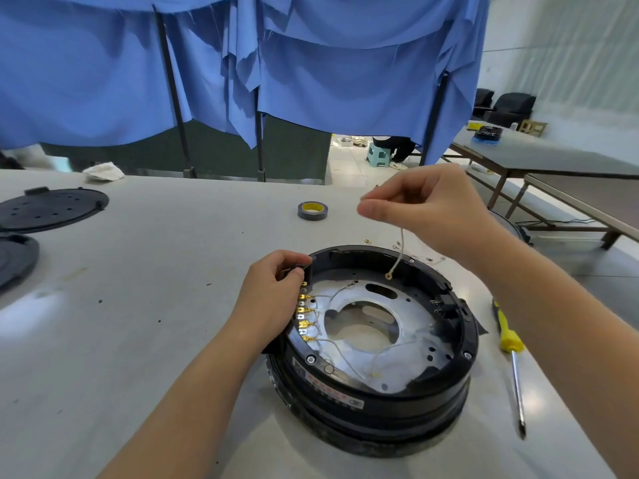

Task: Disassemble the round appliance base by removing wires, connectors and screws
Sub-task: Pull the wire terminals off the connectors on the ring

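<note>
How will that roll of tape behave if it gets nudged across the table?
The roll of tape lies flat on its side on the table, so it will likely slide, not roll. It looks small with a hollow core, probably light, so a slight push should move it. Stood on edge, it would probably roll away.

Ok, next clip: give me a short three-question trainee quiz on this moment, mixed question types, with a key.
1. True or false: the right hand pinches a wire lifted above the round base.
2. Which tool lies on the table right of the base? A) pliers B) yellow-handled screwdriver C) wrench
3. Fill in: the left hand grips the black connector block at the base's ____ rim.

Key: 1 true; 2 B; 3 left.
</note>
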`<move>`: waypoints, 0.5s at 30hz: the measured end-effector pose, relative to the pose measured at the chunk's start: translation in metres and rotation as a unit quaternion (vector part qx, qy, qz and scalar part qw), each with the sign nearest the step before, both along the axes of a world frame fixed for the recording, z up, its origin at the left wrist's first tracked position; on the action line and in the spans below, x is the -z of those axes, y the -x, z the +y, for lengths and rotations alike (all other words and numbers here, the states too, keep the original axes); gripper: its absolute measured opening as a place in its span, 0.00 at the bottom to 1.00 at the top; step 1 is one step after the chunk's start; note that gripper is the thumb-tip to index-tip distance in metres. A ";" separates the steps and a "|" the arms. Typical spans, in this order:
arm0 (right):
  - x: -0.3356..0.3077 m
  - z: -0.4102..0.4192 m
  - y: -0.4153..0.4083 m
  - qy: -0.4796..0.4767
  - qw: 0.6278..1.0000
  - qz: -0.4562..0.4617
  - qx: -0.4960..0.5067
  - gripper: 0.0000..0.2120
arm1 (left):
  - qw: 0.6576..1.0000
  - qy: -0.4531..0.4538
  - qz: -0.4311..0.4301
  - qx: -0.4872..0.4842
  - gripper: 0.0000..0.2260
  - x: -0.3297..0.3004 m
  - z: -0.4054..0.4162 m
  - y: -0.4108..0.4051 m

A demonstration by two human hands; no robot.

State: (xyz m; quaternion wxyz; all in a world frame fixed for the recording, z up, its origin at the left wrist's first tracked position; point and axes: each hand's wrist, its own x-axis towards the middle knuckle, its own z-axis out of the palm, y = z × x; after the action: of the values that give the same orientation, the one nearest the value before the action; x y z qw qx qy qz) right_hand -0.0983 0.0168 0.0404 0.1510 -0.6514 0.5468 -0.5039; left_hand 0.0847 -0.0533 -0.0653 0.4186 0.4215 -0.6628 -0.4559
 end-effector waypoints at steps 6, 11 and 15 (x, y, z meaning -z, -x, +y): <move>0.013 -0.020 0.040 0.033 0.982 0.109 0.149 0.05 | 1.000 0.000 -0.002 0.000 0.13 -0.001 0.001 -0.001; 0.029 -0.043 0.075 0.037 0.963 0.144 0.225 0.07 | 1.000 0.000 0.002 0.002 0.13 0.000 0.000 0.000; 0.050 -0.067 0.092 -0.057 0.936 0.248 0.242 0.07 | 1.000 0.004 0.000 0.000 0.13 0.002 -0.002 0.000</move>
State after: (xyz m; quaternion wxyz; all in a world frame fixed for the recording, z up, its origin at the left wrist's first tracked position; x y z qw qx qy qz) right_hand -0.1904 -0.0504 -0.0098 -0.0784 -0.5940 0.7358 -0.3155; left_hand 0.0850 -0.0552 -0.0669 0.4203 0.4202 -0.6647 -0.4527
